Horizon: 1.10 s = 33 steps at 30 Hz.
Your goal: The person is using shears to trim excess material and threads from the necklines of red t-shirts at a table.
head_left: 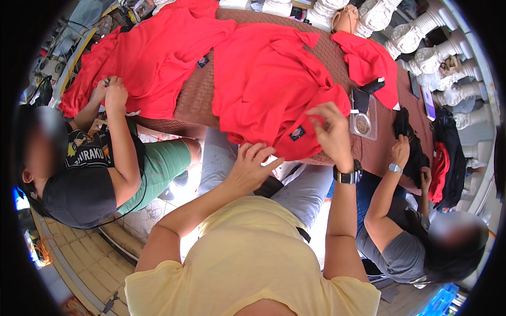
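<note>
A red garment [269, 89] lies spread over the brown quilted cloth in front of me, its near edge hanging toward my lap. My left hand [250, 168] is at that near edge, fingers stretched and apart, the tips touching the red fabric. A small dark square label [297, 133] shows on the garment between my two hands. Raised over the garment's right side is my right hand [333, 129], a dark watch on its wrist. Its fingers are curled in toward the thumb; whatever they hold, if anything, is too small to make out.
A person at left handles another red garment [153, 58]; a person at right handles black cloth [408, 129]. Brown quilted cloth [197, 102] covers the table. A clear case [365, 122], a red piece [369, 60] and a phone [414, 84] lie to the right. White balusters [421, 58] line the far side.
</note>
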Available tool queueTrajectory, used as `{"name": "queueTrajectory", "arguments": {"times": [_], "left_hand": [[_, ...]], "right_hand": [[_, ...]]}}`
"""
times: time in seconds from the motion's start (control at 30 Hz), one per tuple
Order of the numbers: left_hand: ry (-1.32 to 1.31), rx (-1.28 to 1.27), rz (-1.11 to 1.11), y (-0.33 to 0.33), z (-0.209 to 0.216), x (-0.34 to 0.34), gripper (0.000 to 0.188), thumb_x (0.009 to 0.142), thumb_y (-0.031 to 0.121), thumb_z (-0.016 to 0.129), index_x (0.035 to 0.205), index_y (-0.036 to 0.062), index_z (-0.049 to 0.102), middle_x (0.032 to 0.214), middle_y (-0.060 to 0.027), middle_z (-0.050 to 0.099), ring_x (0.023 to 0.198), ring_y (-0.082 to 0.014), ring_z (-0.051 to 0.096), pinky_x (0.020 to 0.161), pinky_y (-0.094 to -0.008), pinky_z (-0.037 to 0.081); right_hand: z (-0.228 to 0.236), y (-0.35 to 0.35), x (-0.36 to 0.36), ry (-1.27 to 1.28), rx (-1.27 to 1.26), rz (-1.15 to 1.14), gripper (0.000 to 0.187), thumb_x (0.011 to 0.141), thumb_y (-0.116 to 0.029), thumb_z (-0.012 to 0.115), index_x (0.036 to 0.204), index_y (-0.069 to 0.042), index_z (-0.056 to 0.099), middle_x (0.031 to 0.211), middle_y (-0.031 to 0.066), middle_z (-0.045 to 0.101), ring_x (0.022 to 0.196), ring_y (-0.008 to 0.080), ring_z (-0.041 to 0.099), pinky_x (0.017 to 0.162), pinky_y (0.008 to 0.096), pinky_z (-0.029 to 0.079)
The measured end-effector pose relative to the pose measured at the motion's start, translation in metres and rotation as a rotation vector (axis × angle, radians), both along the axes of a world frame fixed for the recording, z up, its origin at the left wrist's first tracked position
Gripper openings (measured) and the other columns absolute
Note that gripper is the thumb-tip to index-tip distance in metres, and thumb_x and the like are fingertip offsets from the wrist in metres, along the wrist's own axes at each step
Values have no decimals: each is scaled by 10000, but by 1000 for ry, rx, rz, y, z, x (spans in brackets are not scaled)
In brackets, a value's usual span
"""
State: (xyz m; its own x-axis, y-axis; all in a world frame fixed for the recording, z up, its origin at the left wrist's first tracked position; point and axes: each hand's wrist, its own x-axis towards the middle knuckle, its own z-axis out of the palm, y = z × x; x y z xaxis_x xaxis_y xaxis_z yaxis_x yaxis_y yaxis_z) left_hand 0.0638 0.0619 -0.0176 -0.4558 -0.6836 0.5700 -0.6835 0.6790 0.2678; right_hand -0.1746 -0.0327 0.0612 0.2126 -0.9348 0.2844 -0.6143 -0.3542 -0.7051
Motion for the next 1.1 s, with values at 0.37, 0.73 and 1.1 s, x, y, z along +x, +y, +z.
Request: {"name": "queueTrajectory", "arguments": {"times": [0.37,0.73,1.1], "left_hand": [[675,366,3,-78,40,75,194,765,1,752,914,18,629,1001,-117,645,928,-320,623,900,-389,442],[570,339,-40,-65,20,-13,229,867,105,741,990,-16,591,880,-144,555,848,-338,566,762,-419,477],[896,619,165,-93,3,-35,123,882,53,761,948,-27,695,805,-37,645,674,-122,599,653,-273,501]], "right_hand": [[-27,-13,7,-138,177,281,172,860,41,677,1030,13,660,1004,136,601,897,339,642,783,386,517],[-52,-15,17,-157,317,178,185,875,12,693,1055,30,655,915,104,648,854,196,645,753,347,495],[-49,-8,32,-390,372,188,172,964,-43,636,1106,55,641,929,63,677,888,95,603,801,278,492]]}}
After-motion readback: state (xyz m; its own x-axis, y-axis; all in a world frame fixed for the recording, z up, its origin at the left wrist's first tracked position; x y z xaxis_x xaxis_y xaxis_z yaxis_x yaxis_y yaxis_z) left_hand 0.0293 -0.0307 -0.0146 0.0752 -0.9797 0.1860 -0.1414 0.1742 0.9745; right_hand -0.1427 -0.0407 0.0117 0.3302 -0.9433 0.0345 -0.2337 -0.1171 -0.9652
